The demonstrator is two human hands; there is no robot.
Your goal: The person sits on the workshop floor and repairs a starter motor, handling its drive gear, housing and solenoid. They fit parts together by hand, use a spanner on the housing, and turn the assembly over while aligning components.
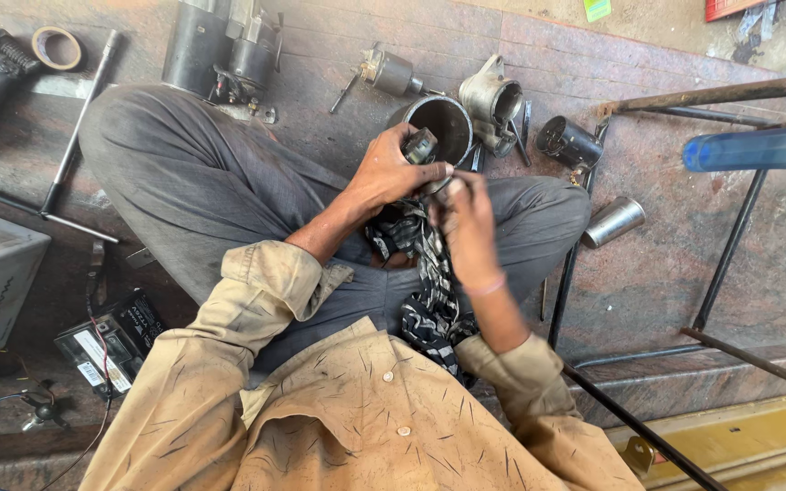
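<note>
Tan shirt [357, 409] nearest camera. Small metal part [420, 145] gripped in closed left hand [384, 173]; right hand [466, 223] closed on striped rag [425, 273]. Wiping step judged underway; steady hold needed next.

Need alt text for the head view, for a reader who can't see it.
A person sits cross-legged on a stone floor, left hand gripping a small dark motor part, right hand against it over a patterned rag. Starter housings and tools lie around; a battery sits at left.
</note>
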